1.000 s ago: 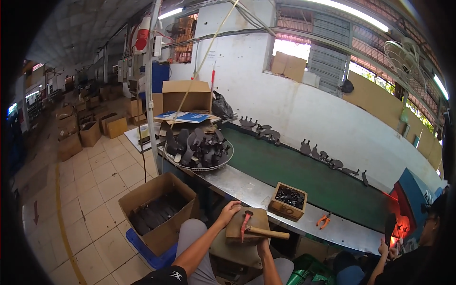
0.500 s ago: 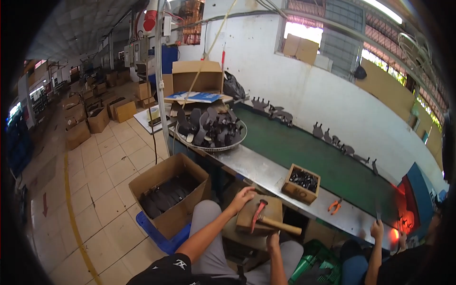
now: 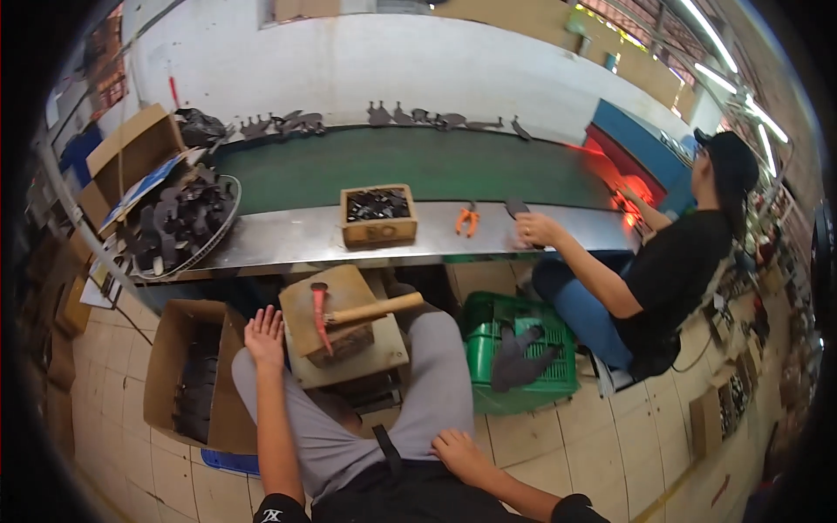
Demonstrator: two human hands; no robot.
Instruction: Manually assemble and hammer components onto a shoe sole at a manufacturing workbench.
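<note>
My left hand (image 3: 265, 336) lies empty over my left thigh, fingers stretched out, just left of a wooden block (image 3: 301, 305). On the block rests a hammer with a red head and a pale wooden handle (image 3: 373, 309); neither hand touches it. My right hand (image 3: 460, 455) rests on my right thigh near the hip, its fingers loosely apart with nothing in them. Left of my left leg stands a cardboard box (image 3: 164, 383) with dark flat pieces inside. To the right of my right leg is a green plastic crate (image 3: 545, 388) with dark grey pieces on top.
Ahead runs a green conveyor belt (image 3: 418, 170) with a metal ledge (image 3: 296, 241). The ledge carries a wooden box (image 3: 379, 231) of small dark parts and orange pliers (image 3: 467, 220). A wire basket (image 3: 231, 213) stands left. A co-worker (image 3: 680, 253) sits right, holding a dark piece.
The view has swung to the right. My left hand has left the block's edge for my thigh, and my right hand has drawn back from the block to my right thigh.
</note>
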